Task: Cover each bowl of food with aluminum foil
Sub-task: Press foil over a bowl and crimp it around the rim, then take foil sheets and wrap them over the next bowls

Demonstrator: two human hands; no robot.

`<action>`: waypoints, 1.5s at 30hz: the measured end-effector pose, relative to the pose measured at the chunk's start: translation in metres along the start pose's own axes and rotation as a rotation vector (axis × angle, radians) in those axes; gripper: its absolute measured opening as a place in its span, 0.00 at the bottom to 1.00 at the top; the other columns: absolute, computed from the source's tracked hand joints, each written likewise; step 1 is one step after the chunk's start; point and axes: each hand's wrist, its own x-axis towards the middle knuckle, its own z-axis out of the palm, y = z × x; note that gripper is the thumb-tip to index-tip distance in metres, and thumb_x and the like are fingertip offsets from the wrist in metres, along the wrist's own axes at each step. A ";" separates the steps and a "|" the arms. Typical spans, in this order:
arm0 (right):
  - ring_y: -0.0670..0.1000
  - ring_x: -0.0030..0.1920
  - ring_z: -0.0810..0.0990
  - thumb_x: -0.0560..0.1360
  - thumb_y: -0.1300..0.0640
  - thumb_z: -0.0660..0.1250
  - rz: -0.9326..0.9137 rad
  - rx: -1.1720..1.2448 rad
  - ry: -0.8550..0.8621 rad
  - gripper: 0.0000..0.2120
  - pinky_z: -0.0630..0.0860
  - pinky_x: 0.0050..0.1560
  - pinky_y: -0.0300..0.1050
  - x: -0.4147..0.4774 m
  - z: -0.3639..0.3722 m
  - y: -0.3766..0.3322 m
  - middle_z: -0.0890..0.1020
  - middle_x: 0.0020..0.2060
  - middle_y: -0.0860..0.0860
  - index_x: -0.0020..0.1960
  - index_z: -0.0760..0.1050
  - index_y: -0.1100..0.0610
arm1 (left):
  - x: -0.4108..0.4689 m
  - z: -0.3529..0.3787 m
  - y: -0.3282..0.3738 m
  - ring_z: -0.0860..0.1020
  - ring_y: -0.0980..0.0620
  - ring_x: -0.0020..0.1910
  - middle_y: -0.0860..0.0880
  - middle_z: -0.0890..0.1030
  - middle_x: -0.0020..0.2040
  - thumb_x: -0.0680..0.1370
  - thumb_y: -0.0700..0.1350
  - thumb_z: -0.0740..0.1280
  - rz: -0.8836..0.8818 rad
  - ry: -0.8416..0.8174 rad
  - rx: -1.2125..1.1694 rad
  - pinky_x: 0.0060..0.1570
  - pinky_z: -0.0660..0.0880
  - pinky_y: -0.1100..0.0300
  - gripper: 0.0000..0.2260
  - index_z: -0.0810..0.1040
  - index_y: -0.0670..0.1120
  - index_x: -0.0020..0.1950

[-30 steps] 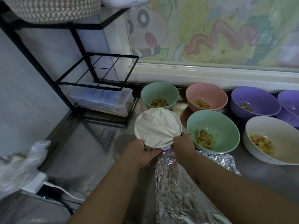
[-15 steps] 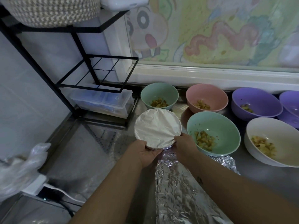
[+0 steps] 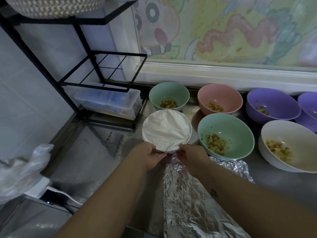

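The covered bowl [image 3: 166, 129] is pinched at 7 o'clock by the left hand [image 3: 151, 158], at 5 o'clock by the right hand [image 3: 193, 157].

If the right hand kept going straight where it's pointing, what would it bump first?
The foil-covered bowl: fingers of the right hand sit at its near rim, apparently touching it.

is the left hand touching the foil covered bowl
Touching. The head view shows the left hand with its fingertips curled against the near rim of the foil-covered bowl, with no gap between them.
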 end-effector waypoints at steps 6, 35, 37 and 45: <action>0.55 0.45 0.77 0.81 0.61 0.67 0.002 -0.286 -0.213 0.05 0.76 0.56 0.53 -0.026 -0.023 -0.018 0.82 0.45 0.59 0.53 0.80 0.62 | -0.012 -0.008 -0.005 0.76 0.38 0.60 0.38 0.76 0.60 0.85 0.44 0.59 -0.036 -0.098 0.075 0.63 0.72 0.46 0.13 0.71 0.36 0.63; 0.41 0.40 0.72 0.77 0.50 0.74 -0.296 -1.295 -0.080 0.13 0.63 0.34 0.27 -0.039 -0.131 0.016 0.74 0.43 0.43 0.56 0.73 0.51 | -0.011 -0.097 -0.083 0.69 0.39 0.64 0.43 0.64 0.70 0.77 0.42 0.67 0.669 0.399 1.303 0.61 0.69 0.47 0.30 0.60 0.54 0.77; 0.42 0.38 0.73 0.77 0.50 0.73 -0.333 -1.262 -0.103 0.11 0.63 0.33 0.30 -0.034 -0.113 0.024 0.75 0.39 0.43 0.53 0.77 0.55 | -0.009 -0.107 -0.074 0.68 0.37 0.66 0.43 0.63 0.72 0.77 0.42 0.68 0.676 0.474 1.314 0.64 0.68 0.44 0.31 0.61 0.53 0.77; 0.45 0.28 0.67 0.75 0.48 0.75 -0.450 -1.323 -0.058 0.23 0.62 0.31 0.44 -0.028 -0.084 0.033 0.70 0.27 0.49 0.29 0.67 0.54 | 0.003 -0.123 -0.062 0.56 0.38 0.76 0.43 0.54 0.78 0.77 0.47 0.68 0.712 0.607 1.410 0.75 0.51 0.38 0.28 0.63 0.55 0.75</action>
